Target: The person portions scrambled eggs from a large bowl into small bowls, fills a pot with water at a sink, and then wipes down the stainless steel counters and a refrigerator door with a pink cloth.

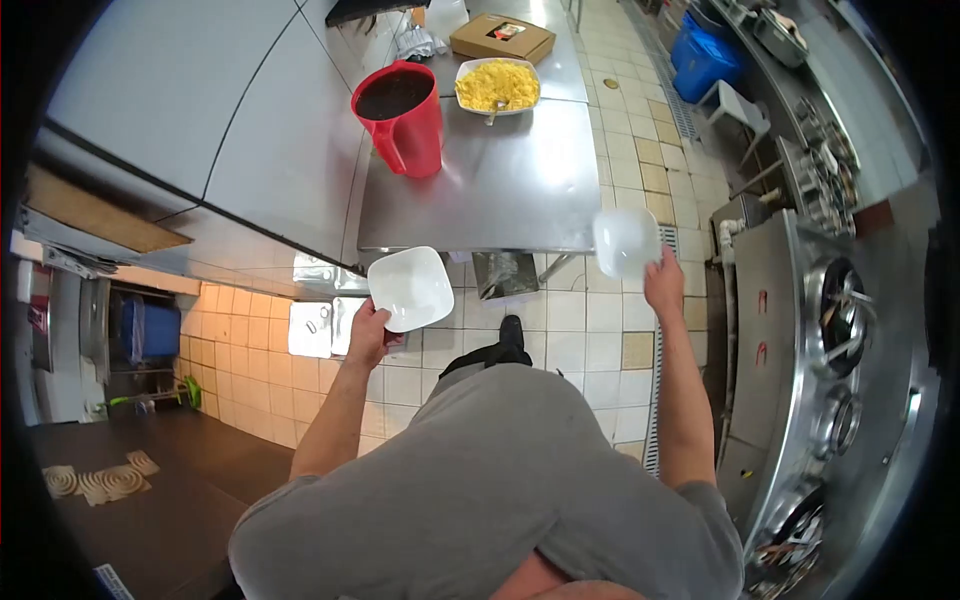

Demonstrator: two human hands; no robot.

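My left hand (369,337) is closed on the near edge of a white square bowl (411,290), held in front of the steel table's near left corner. Off the table's right corner, my right hand (664,283) grips a second white bowl (627,242), slightly blurred. Both bowls look bare inside. On the steel table (510,190) stands a red pitcher (418,135) filled with dark liquid, its handle toward me. Beside it, farther back, sits a white dish of yellow crumbly food (495,84) with a spoon in it.
A cardboard box (503,38) and crumpled foil (418,42) lie at the table's back. Stove burners (845,310) line the right side. A white stool (733,108) and blue bin (706,62) stand back right. White containers (311,328) are low on the left.
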